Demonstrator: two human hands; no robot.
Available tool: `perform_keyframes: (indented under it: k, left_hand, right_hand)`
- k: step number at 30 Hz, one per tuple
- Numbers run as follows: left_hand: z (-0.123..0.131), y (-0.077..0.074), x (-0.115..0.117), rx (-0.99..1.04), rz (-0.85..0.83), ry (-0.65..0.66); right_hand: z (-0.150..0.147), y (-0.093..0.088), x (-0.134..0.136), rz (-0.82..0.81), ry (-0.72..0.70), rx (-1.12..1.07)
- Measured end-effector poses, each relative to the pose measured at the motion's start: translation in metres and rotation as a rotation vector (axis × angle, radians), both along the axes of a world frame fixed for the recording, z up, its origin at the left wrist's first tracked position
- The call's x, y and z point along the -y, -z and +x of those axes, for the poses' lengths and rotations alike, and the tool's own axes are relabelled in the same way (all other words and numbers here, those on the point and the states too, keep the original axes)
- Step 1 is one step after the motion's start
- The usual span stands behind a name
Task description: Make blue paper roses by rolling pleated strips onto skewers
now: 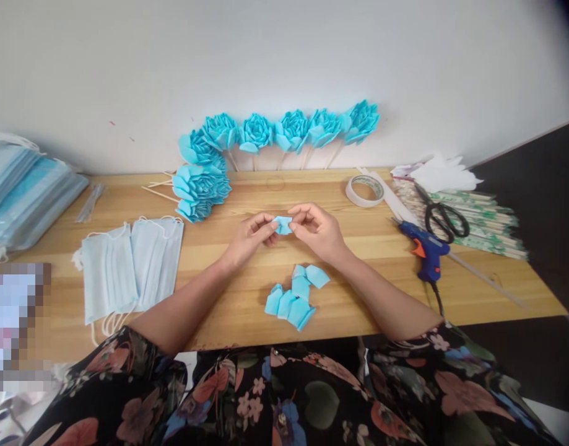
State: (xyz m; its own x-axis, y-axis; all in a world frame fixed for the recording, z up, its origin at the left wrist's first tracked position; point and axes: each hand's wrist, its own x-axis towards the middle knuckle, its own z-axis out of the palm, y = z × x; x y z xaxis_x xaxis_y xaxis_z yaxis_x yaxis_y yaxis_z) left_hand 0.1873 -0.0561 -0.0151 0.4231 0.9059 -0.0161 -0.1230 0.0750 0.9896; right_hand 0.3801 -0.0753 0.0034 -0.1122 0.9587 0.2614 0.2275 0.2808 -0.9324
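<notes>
Between my two hands, over the middle of the table, is a small folded blue piece (283, 225). My left hand (255, 237) pinches its left edge between thumb and fingers. The right edge is pinched by my right hand (317, 230). Several loose folded blue pieces (300, 288) lie in a small group on the wood nearer to my body, just below my hands. Blue flowers (257, 131) on thin sticks lean in a row against the wall behind, and more flowers (200, 186) lie stacked at the row's left end.
Left: face masks (110, 269), a packed mask pile (28, 186) and a blurred-out object (8, 316). Right: a tape roll (364, 191), black scissors (446, 221), a blue glue gun (426, 248) with a cable, wrapped sticks (479, 217) and white scraps (446, 174). The wooden table (228, 244) meets the wall.
</notes>
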Motion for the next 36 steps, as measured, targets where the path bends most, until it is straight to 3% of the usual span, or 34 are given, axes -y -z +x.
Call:
perform_keyframes:
  k: [7,30,36]
  left_hand:
    - [-0.0004,-0.007,-0.0001,-0.026,0.033,0.044]
    - [0.0016,-0.0053,-0.0012,-0.03,0.013,0.039]
    - [0.0036,-0.0062,-0.0003,-0.045,0.014,0.02]
  right_hand:
    - [-0.0018,0.0008,0.0006,0.006,0.01,0.017]
    - [-0.003,0.0052,0.0001,-0.012,-0.01,0.002]
    - [-0.0031,0.006,-0.001,-0.08,-0.036,-0.053]
